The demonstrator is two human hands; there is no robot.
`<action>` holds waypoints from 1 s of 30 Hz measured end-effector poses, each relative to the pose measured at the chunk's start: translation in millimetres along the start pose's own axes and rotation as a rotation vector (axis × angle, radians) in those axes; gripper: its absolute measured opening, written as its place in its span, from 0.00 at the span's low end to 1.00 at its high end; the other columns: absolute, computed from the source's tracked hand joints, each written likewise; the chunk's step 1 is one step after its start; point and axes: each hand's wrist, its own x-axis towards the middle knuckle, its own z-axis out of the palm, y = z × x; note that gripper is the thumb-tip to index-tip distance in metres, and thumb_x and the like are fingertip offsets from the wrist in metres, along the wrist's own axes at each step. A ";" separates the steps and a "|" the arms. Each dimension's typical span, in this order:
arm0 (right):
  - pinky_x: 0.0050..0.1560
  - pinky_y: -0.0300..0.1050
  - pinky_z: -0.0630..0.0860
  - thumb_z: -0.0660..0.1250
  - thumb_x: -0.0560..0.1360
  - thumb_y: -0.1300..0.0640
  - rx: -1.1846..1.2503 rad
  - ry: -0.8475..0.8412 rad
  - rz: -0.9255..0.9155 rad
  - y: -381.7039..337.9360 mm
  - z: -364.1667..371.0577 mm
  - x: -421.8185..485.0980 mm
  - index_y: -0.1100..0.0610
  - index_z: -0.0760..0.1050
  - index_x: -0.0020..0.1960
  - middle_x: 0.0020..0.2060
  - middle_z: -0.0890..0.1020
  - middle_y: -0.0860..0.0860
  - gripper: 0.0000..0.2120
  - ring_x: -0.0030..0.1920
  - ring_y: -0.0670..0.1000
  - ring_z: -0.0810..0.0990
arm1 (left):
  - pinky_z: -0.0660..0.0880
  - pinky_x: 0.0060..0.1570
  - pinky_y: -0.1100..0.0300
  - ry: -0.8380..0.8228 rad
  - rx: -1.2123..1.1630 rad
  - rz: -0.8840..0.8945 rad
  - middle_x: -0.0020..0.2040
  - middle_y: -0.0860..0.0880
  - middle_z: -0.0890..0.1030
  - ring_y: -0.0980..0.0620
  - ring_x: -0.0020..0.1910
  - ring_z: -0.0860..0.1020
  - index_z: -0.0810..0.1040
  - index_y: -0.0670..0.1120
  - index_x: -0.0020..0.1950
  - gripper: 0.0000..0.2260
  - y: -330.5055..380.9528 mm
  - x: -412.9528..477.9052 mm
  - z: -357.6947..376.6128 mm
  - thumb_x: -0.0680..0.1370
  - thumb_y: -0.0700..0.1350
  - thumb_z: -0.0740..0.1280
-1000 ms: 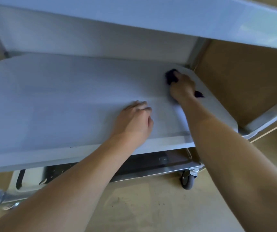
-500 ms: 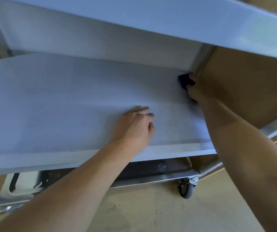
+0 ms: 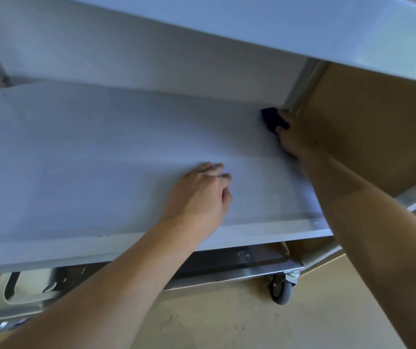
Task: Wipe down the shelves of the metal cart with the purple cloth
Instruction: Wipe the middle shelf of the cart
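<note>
My right hand [image 3: 293,141] has its grip closed around the bunched dark purple cloth [image 3: 272,119], pressed into the far right corner of the pale grey metal middle shelf [image 3: 101,152]. My left hand [image 3: 202,195], loosely curled and holding nothing, braces near the front edge. I should press flat and sweep leftward in overlapping strokes.

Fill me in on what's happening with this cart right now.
A person is wiping the middle shelf of a metal cart. The right hand presses a dark purple cloth into the shelf's far right corner, beside the upright post. The left hand rests on the shelf near its front edge, holding nothing. A caster wheel shows below on the floor.
</note>
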 end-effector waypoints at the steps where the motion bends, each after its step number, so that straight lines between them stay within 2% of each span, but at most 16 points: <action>1: 0.71 0.45 0.58 0.56 0.83 0.53 -0.022 0.008 0.058 10.7 -4.9 2.2 0.46 0.57 0.78 0.77 0.59 0.55 0.24 0.75 0.58 0.61 | 0.61 0.69 0.62 0.004 -0.003 0.002 0.71 0.52 0.72 0.53 0.72 0.65 0.79 0.48 0.62 0.14 -0.2 0.1 0.4 0.79 0.45 0.61; 3: 0.66 0.43 0.59 0.55 0.83 0.50 -0.034 0.000 0.102 17.6 -8.8 10.9 0.44 0.59 0.77 0.77 0.59 0.55 0.22 0.74 0.58 0.62 | 0.62 0.69 0.62 0.018 -0.013 0.002 0.70 0.51 0.73 0.52 0.72 0.67 0.80 0.47 0.61 0.14 -0.2 1.2 1.2 0.78 0.45 0.61; 6: 0.68 0.48 0.62 0.54 0.83 0.58 -0.002 -0.043 0.125 1.0 -0.9 31.6 0.53 0.62 0.75 0.73 0.65 0.60 0.21 0.71 0.61 0.66 | 0.64 0.67 0.61 0.025 -0.010 0.005 0.67 0.50 0.76 0.51 0.70 0.69 0.81 0.45 0.58 0.13 0.2 1.7 2.2 0.78 0.44 0.62; 9: 0.70 0.52 0.64 0.57 0.81 0.59 -0.016 -0.012 0.130 -29.6 14.6 40.7 0.55 0.60 0.76 0.73 0.66 0.62 0.23 0.70 0.63 0.67 | 0.65 0.67 0.61 0.019 -0.016 0.005 0.68 0.52 0.75 0.53 0.71 0.67 0.81 0.46 0.60 0.13 0.3 1.1 1.9 0.78 0.44 0.62; 12: 0.72 0.51 0.65 0.60 0.79 0.58 0.003 -0.049 -0.056 -79.1 34.6 32.3 0.52 0.62 0.76 0.73 0.68 0.59 0.26 0.70 0.61 0.68 | 0.62 0.69 0.62 -0.002 -0.003 0.001 0.71 0.53 0.72 0.54 0.72 0.65 0.78 0.49 0.65 0.16 0.3 1.9 1.0 0.78 0.45 0.61; 15: 0.69 0.37 0.61 0.62 0.79 0.60 0.105 -0.175 -0.308 -119.5 53.3 14.2 0.51 0.65 0.75 0.73 0.69 0.53 0.24 0.71 0.53 0.69 | 0.61 0.71 0.61 -0.028 0.014 -0.017 0.73 0.54 0.69 0.55 0.74 0.63 0.75 0.51 0.68 0.17 -0.6 2.6 0.0 0.79 0.46 0.60; 17: 0.65 0.33 0.59 0.62 0.80 0.60 0.141 -0.227 -0.385 -121.3 56.5 5.4 0.50 0.66 0.74 0.72 0.69 0.51 0.24 0.70 0.50 0.68 | 0.63 0.71 0.60 -0.035 0.010 -0.024 0.73 0.54 0.69 0.55 0.74 0.63 0.76 0.51 0.68 0.17 -0.3 0.8 -1.1 0.79 0.46 0.60; 20: 0.69 0.38 0.62 0.63 0.78 0.61 0.117 -0.159 -0.306 -90.1 42.2 11.6 0.51 0.67 0.74 0.72 0.71 0.52 0.25 0.71 0.52 0.69 | 0.64 0.70 0.60 -0.015 0.002 -0.011 0.72 0.54 0.70 0.55 0.73 0.64 0.77 0.51 0.66 0.16 -0.1 -1.1 -1.8 0.79 0.46 0.60; 23: 0.72 0.49 0.63 0.60 0.79 0.60 0.014 0.007 -0.016 -40.0 20.8 19.2 0.52 0.64 0.76 0.74 0.67 0.58 0.25 0.72 0.59 0.67 | 0.62 0.70 0.61 0.001 -0.001 -0.009 0.71 0.54 0.71 0.54 0.73 0.65 0.78 0.50 0.65 0.15 -1.7 -0.1 0.0 0.79 0.46 0.60; 25: 0.72 0.53 0.63 0.57 0.81 0.59 -0.031 0.036 0.109 -24.5 13.9 13.9 0.51 0.60 0.77 0.75 0.63 0.60 0.25 0.72 0.63 0.65 | 0.61 0.69 0.61 0.006 0.004 -0.002 0.71 0.53 0.72 0.53 0.72 0.66 0.79 0.49 0.64 0.15 -1.8 0.0 1.3 0.79 0.46 0.61; 27: 0.70 0.54 0.66 0.57 0.80 0.59 -0.040 0.040 0.112 -39.1 18.4 4.0 0.49 0.62 0.76 0.73 0.65 0.61 0.25 0.70 0.64 0.67 | 0.63 0.69 0.60 0.012 0.005 -0.001 0.70 0.52 0.73 0.52 0.72 0.67 0.79 0.48 0.63 0.15 -1.2 -0.2 1.2 0.79 0.45 0.61; 30: 0.66 0.43 0.68 0.61 0.76 0.62 0.109 -0.023 -0.094 -91.4 37.0 -23.1 0.47 0.70 0.71 0.68 0.74 0.56 0.25 0.66 0.59 0.73 | 0.68 0.68 0.57 0.025 0.005 0.002 0.68 0.51 0.75 0.51 0.70 0.69 0.81 0.47 0.60 0.14 -0.7 1.6 1.1 0.78 0.44 0.62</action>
